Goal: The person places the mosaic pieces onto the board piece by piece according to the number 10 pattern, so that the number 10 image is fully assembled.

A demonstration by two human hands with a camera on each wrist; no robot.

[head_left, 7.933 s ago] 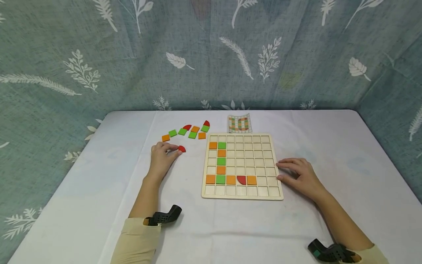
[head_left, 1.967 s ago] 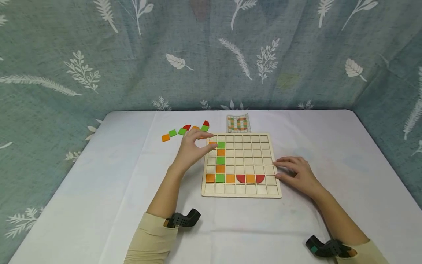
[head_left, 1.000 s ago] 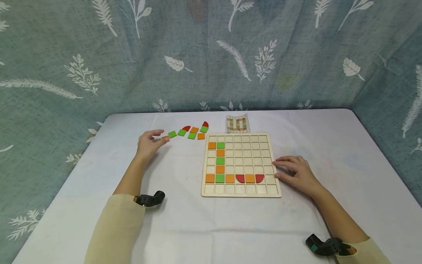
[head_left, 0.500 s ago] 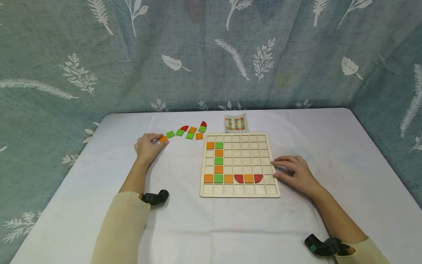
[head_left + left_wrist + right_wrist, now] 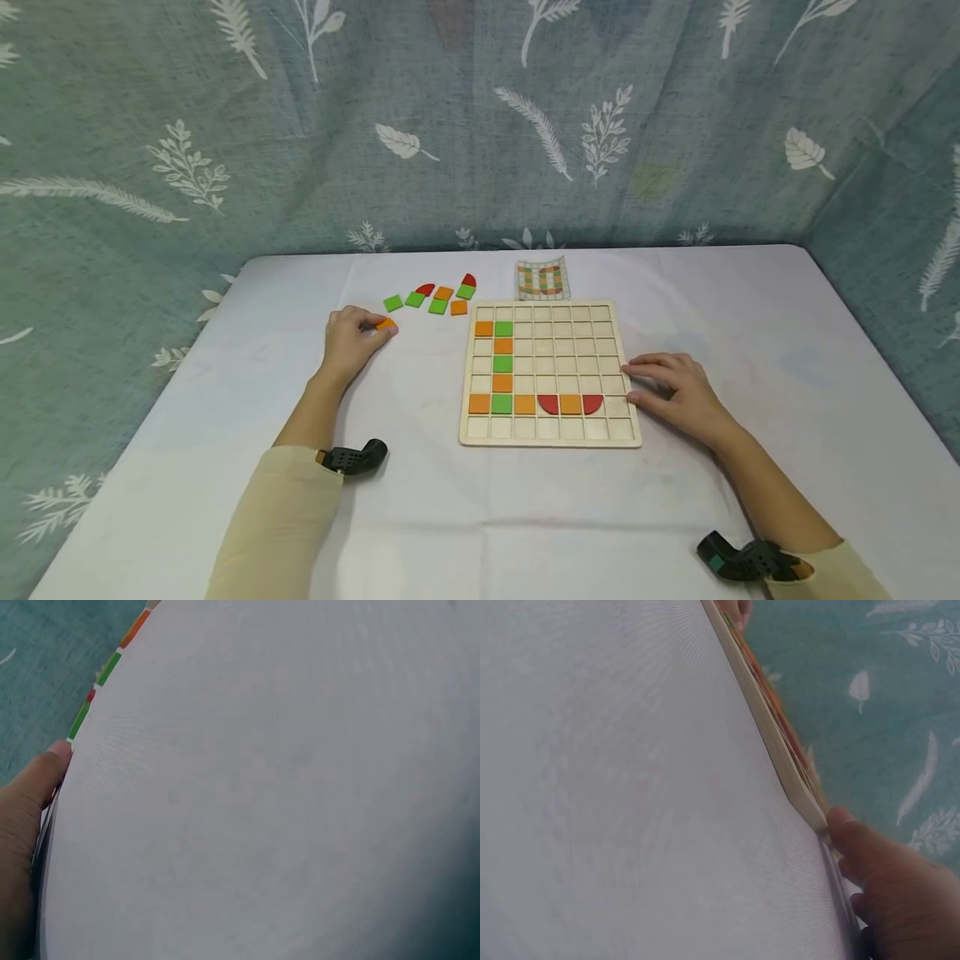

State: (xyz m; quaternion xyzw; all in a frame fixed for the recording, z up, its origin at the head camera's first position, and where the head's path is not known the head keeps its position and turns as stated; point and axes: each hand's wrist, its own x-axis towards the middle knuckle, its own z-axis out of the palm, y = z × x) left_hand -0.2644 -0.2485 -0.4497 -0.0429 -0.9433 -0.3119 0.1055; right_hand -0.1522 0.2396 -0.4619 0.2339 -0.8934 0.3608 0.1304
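Note:
Left of the loose tiles, my left hand (image 5: 352, 342) pinches an orange square tile (image 5: 386, 323) between thumb and fingers; in the left wrist view that hand (image 5: 26, 802) shows at the left edge. A wooden grid board (image 5: 555, 443) holds orange and green squares in a column and a lower row, where two red quarter-round tiles (image 5: 548, 405) also lie. Fingers of my right hand (image 5: 686, 398) rest relaxed at the board's right edge. The right wrist view shows this hand (image 5: 892, 885) at the board's corner (image 5: 806, 806).
Several loose green, orange and red tiles, among them a green one (image 5: 393, 303), lie behind and left of the board. A patterned card (image 5: 543, 280) lies behind the board. A leaf-print cloth (image 5: 480, 125) hangs beyond the white table (image 5: 420, 500).
A second red tile came to lie in the lower row. My left hand went back left, took hold of the leftmost orange tile and moved it slightly toward me. My right hand stayed.

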